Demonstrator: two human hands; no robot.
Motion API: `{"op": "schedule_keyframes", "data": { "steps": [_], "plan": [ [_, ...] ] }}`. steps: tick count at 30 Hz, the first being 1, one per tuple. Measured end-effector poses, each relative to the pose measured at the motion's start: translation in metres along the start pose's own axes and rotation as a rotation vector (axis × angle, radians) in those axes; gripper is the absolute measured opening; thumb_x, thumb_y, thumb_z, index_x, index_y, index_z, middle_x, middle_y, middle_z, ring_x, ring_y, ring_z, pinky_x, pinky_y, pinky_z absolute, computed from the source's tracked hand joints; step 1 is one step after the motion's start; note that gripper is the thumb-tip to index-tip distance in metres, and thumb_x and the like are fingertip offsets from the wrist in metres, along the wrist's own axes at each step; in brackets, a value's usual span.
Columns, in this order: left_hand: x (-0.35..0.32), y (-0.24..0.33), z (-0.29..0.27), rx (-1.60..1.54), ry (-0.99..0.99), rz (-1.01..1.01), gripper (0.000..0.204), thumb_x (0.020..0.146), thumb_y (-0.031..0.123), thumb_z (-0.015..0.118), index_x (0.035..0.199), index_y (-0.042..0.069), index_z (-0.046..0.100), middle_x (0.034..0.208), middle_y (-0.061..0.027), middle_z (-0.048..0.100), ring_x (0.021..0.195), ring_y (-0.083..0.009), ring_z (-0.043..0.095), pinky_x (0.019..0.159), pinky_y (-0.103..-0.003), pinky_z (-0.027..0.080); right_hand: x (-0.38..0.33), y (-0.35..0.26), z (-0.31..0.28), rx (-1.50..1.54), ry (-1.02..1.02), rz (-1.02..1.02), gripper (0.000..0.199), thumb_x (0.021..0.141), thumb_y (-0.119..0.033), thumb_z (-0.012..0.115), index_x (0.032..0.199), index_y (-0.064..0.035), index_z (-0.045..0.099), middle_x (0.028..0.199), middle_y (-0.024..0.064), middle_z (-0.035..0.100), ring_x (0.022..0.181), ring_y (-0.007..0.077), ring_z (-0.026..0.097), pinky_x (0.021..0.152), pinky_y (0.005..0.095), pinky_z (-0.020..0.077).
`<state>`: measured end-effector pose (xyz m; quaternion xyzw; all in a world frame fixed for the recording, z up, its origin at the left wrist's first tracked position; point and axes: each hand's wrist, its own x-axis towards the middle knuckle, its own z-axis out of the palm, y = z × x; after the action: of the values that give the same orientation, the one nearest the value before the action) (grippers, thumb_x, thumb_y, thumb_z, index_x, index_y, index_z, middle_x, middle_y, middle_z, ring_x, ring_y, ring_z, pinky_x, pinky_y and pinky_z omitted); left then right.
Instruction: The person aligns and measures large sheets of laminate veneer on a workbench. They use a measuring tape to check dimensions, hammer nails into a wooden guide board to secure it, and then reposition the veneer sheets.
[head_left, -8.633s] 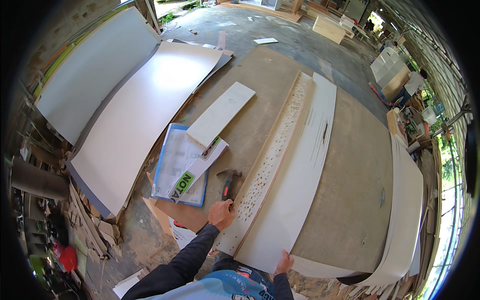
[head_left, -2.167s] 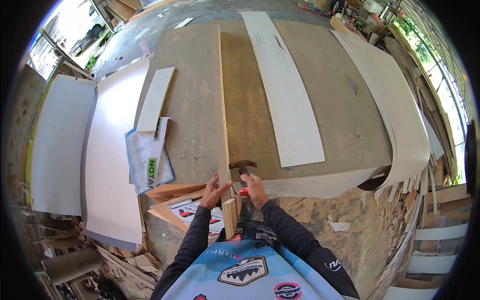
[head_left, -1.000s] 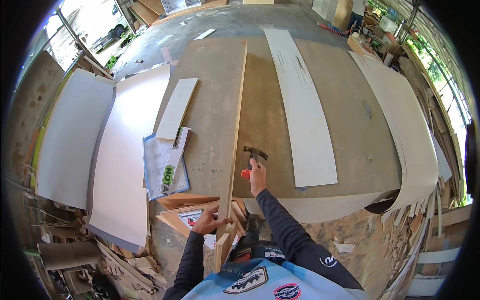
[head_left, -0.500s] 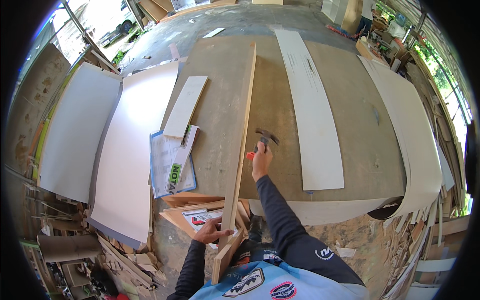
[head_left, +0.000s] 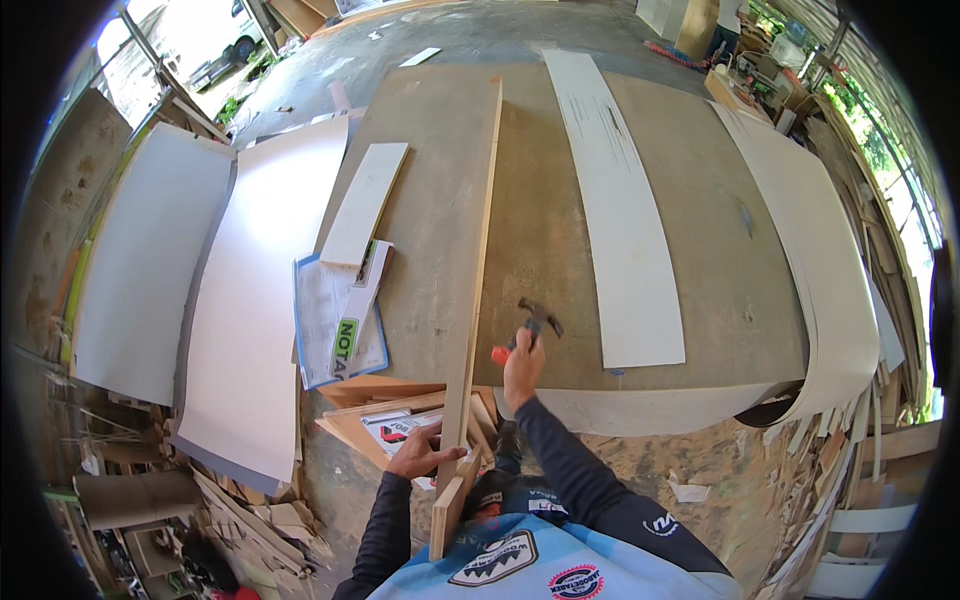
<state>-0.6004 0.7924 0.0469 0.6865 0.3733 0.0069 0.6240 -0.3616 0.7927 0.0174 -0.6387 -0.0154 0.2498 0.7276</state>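
A long narrow wooden board [head_left: 470, 290] stands on edge over the brown worktable, running from the far side to its near end by my body. A shorter wood piece [head_left: 448, 510] meets that near end. My left hand [head_left: 418, 455] is closed around the long board close to where the two meet, its thumb lying across the wood. To the right of the board, my right hand [head_left: 523, 372] grips a claw hammer [head_left: 540, 315] with a dark head and an orange-red part on its handle. The hammer is raised, apart from the wood. Fingers behind the board are partly hidden.
A white strip [head_left: 635, 250] lies on the worktable [head_left: 720, 230], right of the board. On the left are a white panel [head_left: 365, 205], a blue-edged document folder [head_left: 320, 330] and large white sheets [head_left: 265, 260]. Wood offcuts [head_left: 350, 395] lie below the table edge. A person [head_left: 727, 30] stands far right.
My right hand has come down and nearer to me with the hammer, whose head has turned. My left hand stays at the board's near end. The view has shifted slightly.
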Motion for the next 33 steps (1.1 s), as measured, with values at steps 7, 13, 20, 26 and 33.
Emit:
{"op": "schedule_keyframes", "data": {
  "steps": [7,13,20,26,33],
  "plan": [
    [0.003,0.016,-0.001,0.043,-0.045,-0.027,0.063,0.078,0.035,0.077,0.126,0.0,0.057,0.095,-0.0141,0.071,0.083,-0.0204,0.07,0.075,-0.035,0.055,-0.001,0.024,-0.001,-0.1,-0.225,-0.047,0.024,0.095,-0.026,0.055,0.088,-0.0031,0.055,0.069,-0.0022,0.047,0.059,0.0099,0.04,0.053,0.0299,0.0367],
    [-0.002,0.019,-0.01,-0.01,-0.019,-0.058,0.059,0.078,0.029,0.078,0.124,-0.001,0.058,0.103,-0.0122,0.069,0.091,-0.0203,0.068,0.079,-0.034,0.054,0.008,-0.005,-0.006,0.051,-0.068,0.332,0.029,0.094,-0.032,0.056,0.084,-0.0057,0.062,0.072,-0.0007,0.056,0.061,0.0082,0.049,0.055,0.0275,0.0411],
    [0.0,0.022,-0.011,-0.019,-0.037,-0.042,0.055,0.079,0.026,0.078,0.123,-0.001,0.059,0.102,-0.0103,0.069,0.09,-0.0175,0.067,0.078,-0.032,0.054,0.009,0.035,0.02,-0.001,-0.274,0.086,0.031,0.093,-0.027,0.054,0.081,0.0014,0.056,0.067,0.003,0.053,0.058,0.0131,0.05,0.051,0.0313,0.0402],
    [-0.003,0.018,-0.009,-0.024,0.01,-0.022,0.054,0.079,0.027,0.078,0.121,-0.002,0.06,0.099,-0.0087,0.068,0.088,-0.0154,0.065,0.078,-0.032,0.053,-0.01,0.017,0.037,-0.052,-0.012,0.018,0.026,0.093,-0.027,0.056,0.086,-0.0016,0.058,0.073,-0.0001,0.054,0.062,0.0141,0.048,0.059,0.0313,0.043],
    [-0.003,0.01,-0.018,0.023,-0.001,-0.033,0.058,0.077,0.031,0.079,0.122,0.001,0.061,0.102,-0.0112,0.07,0.09,-0.0182,0.067,0.081,-0.033,0.053,0.003,0.039,0.032,-0.154,-0.013,0.002,0.028,0.093,-0.027,0.059,0.08,-0.0032,0.061,0.068,-0.0051,0.048,0.061,0.0074,0.046,0.053,0.0271,0.0408]
  ]
}}
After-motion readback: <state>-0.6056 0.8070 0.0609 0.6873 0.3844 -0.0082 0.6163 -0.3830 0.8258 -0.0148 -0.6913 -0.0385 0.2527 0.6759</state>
